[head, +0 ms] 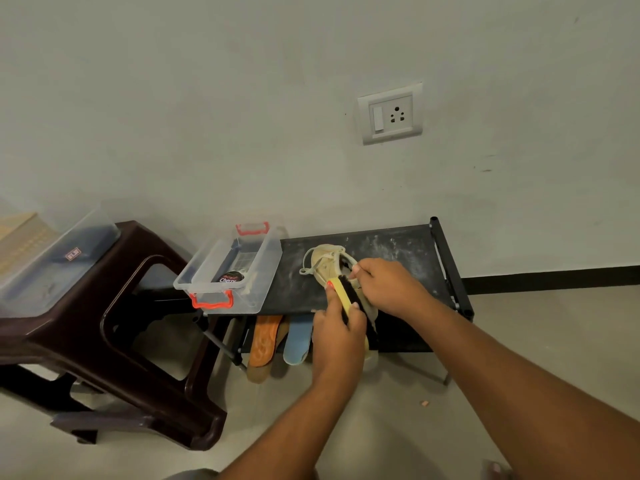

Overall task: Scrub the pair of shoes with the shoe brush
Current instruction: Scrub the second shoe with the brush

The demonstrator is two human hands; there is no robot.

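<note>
Beige shoe (327,263) is held on rack shelf (398,247) by R hand (388,287), fingers curled round it; brush (341,292) is gripped by L hand (337,334), bristles at shoe's left side, lengthwise.

One wide-angle camera, worn on the person's head, is looking forward and down, facing a pale wall (242,98) with a socket plate (390,114). It is sitting near the work: the left hand (337,336) and right hand (388,289) are meeting mid-frame over a black shoe rack (398,249), both forearms entering from the bottom edge. A brown plastic stool (86,301) is filling the left side.
</note>
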